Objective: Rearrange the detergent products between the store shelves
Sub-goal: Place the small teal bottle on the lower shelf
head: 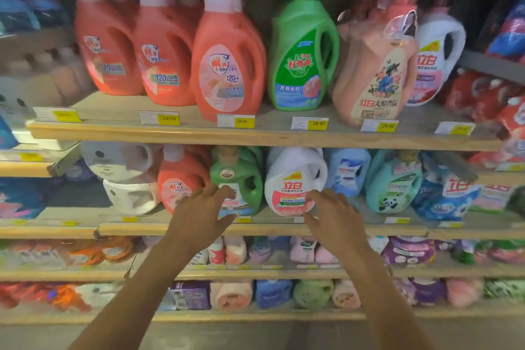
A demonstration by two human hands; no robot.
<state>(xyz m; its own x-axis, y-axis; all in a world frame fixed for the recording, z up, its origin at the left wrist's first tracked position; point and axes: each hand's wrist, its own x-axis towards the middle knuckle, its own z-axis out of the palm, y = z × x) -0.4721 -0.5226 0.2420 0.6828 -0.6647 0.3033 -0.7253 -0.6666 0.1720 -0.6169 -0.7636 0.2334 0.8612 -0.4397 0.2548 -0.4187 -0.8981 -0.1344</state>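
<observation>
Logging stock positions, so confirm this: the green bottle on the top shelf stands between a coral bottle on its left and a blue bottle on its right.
Not quite. In the head view, the green bottle on the top shelf has the coral bottle on its left, but a peach-pink floral bottle on its right, not a blue one.

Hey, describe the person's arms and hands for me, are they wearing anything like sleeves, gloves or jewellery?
Both arms are bare as far as the frame shows: no sleeves reach the forearms. The left hand and the right hand have no gloves, and no rings, watch or bracelet can be seen on fingers or wrists. The picture is slightly blurred, so very small items could be missed.
</observation>
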